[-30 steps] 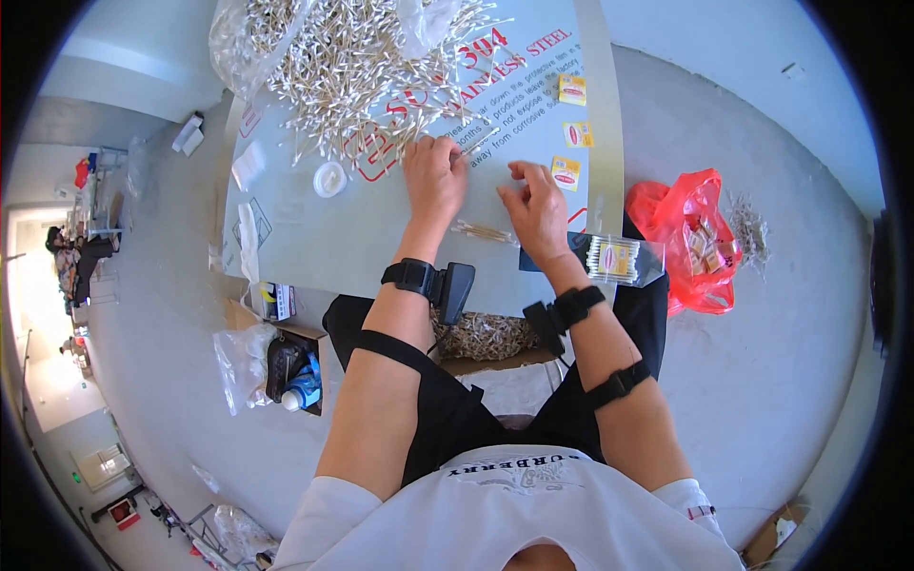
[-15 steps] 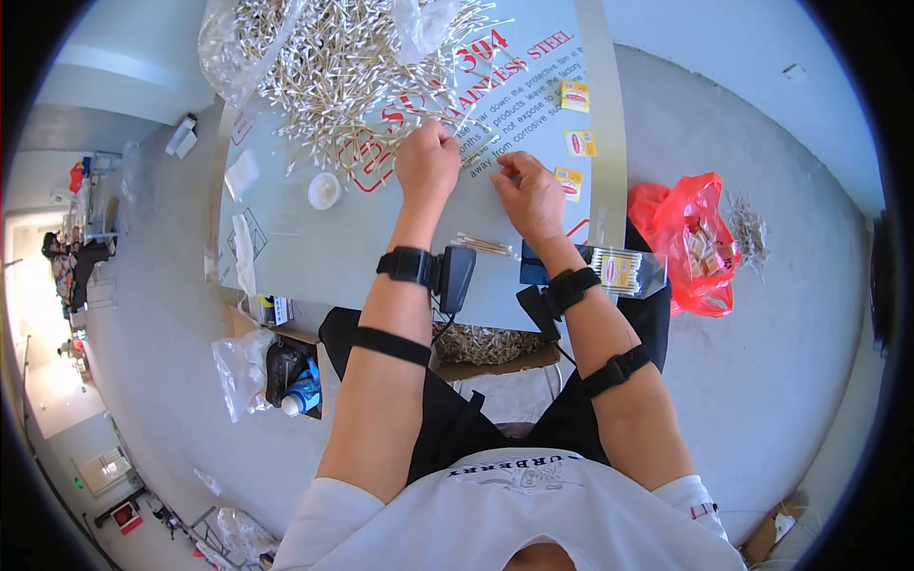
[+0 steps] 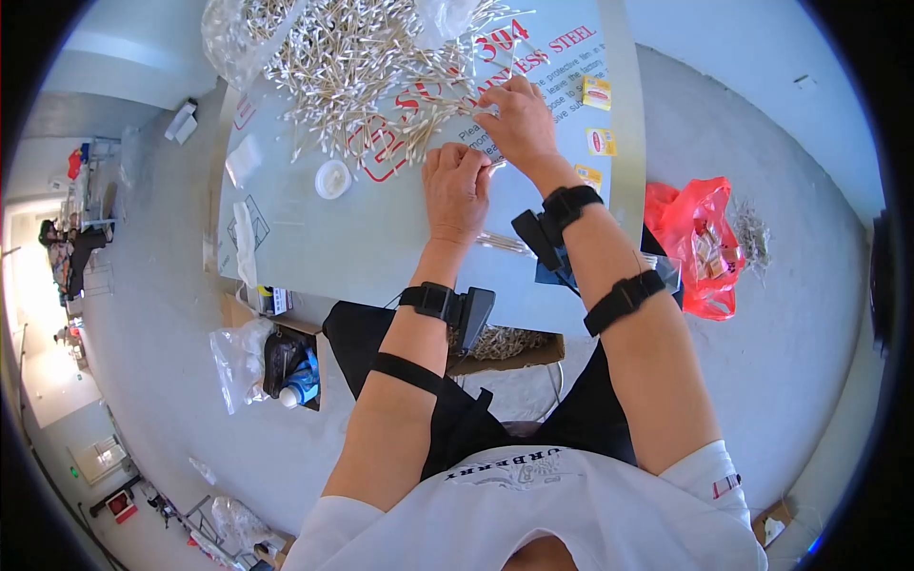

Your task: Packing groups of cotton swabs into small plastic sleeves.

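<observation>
A big heap of loose white cotton swabs [image 3: 357, 71] spreads over the far part of the table. My left hand [image 3: 457, 195] is closed just in front of the heap's near edge, with white swab ends showing beside its thumb. Farther off and to the right, my right hand [image 3: 522, 122] has its fingers curled at the scattered swabs on the heap's right side. What sits between those fingertips is too small to make out. A small row of swabs [image 3: 505, 244] lies on the table between my wrists.
Several small yellow packets [image 3: 598, 93] line the table's right side. A round white tub [image 3: 332, 179] stands left of my left hand. Beside the table, a red plastic bag [image 3: 700, 252] is on the floor at right, and a box with a blue bottle [image 3: 303, 381] at left.
My right hand has moved up and left to the heap's right side. My left hand has come nearer to me and slightly right, away from the swabs it was at.
</observation>
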### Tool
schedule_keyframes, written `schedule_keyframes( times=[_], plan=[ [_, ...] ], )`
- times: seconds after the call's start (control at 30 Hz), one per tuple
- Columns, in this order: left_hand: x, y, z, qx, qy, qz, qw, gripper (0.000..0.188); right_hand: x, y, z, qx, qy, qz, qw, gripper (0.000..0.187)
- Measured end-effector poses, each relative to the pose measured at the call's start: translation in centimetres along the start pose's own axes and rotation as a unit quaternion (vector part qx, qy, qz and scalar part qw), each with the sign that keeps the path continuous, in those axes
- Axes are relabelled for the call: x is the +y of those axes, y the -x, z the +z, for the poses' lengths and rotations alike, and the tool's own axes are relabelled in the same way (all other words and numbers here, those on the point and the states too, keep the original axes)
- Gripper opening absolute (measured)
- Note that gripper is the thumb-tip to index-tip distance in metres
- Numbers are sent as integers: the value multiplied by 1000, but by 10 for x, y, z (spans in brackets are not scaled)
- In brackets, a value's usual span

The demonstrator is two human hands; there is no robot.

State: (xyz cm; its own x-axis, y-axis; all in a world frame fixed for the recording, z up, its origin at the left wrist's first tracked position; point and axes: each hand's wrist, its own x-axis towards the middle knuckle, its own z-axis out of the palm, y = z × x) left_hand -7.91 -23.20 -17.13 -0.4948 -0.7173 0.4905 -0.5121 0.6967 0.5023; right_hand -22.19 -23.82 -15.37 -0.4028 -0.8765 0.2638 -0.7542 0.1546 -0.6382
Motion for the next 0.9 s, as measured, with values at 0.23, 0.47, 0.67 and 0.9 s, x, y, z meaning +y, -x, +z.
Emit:
schedule_keyframes(
  times=[0.23, 0.47, 0.67, 0.9],
  plan=[
    [-1, 0, 1, 2, 21, 4, 1000, 12, 8, -12, 16, -53, 94, 19, 994, 17],
    [-5, 4, -2, -1, 25, -1, 1000, 14, 17, 10, -7, -15, -12, -8, 1000, 11],
    [7, 1, -6, 11, 27, 0, 1000, 24, 19, 40, -22, -48, 2, -58, 997, 3],
    [7, 13, -6, -33, -54, 76, 995, 29, 13, 57, -26, -71, -2, -41, 997, 4]
  ],
)
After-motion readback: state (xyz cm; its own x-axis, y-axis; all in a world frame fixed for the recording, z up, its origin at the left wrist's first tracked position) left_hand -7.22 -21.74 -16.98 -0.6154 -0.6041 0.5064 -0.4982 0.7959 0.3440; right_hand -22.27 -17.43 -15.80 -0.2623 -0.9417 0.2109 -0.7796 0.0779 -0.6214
